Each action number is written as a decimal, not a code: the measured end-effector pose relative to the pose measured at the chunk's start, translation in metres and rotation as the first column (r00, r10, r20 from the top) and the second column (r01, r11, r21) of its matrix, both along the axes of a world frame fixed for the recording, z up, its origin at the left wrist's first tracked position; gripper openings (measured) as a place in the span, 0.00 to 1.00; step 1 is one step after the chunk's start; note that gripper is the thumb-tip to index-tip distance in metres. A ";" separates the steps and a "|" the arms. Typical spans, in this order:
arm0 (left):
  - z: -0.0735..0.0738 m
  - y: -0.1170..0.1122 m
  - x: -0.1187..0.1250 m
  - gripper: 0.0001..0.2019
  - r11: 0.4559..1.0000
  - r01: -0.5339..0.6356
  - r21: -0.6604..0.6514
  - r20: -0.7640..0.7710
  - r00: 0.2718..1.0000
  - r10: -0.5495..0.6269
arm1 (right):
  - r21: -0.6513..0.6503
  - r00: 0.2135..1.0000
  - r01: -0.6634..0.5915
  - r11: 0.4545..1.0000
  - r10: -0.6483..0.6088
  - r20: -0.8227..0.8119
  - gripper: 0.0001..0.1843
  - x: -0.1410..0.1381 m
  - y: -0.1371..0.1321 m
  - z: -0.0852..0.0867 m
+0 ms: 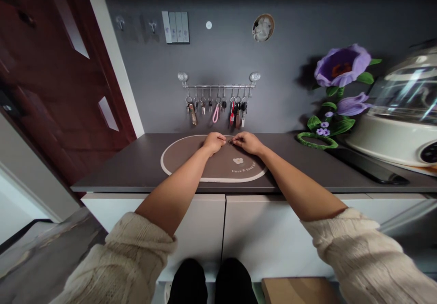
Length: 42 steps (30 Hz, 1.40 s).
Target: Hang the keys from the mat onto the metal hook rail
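Note:
My left hand (214, 143) and my right hand (248, 143) are close together over the back part of an oval brown mat (186, 158) with a pale rim. The fingers of my right hand pinch a small metal key ring (230, 142). My left hand is closed just left of the ring, fingertips pressed together; what they hold, if anything, is too small to make out. Behind the hands, several keys (204, 107) hang on a metal hook rail (218, 86) on the grey wall. A pink strap (215, 113) hangs among them.
The mat lies on a dark countertop (136, 167) over white cabinet doors (252, 222). To the right are a purple flower ornament (341, 67), a black flat object (372, 167) and a white appliance with a clear lid (396, 131). A dark red door (51, 81) is at left.

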State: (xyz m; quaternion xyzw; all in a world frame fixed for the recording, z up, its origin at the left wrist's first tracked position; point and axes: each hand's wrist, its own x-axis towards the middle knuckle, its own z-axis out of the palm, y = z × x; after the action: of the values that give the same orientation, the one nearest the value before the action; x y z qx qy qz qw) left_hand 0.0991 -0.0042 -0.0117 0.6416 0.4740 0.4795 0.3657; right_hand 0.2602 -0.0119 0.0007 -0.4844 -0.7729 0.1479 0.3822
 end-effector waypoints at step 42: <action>0.018 -0.010 0.008 0.08 0.987 0.097 0.131 0.301 0.944 -0.133 | -0.158 0.660 -0.382 0.910 0.149 -0.737 0.11 -0.012 -0.010 0.011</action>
State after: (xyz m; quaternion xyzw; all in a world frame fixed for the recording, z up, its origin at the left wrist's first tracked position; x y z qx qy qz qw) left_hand 0.1067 -0.0141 0.0060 0.6052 0.3446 0.5779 0.4254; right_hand 0.2487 -0.0219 0.0114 -0.3218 -0.5963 0.4929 0.5458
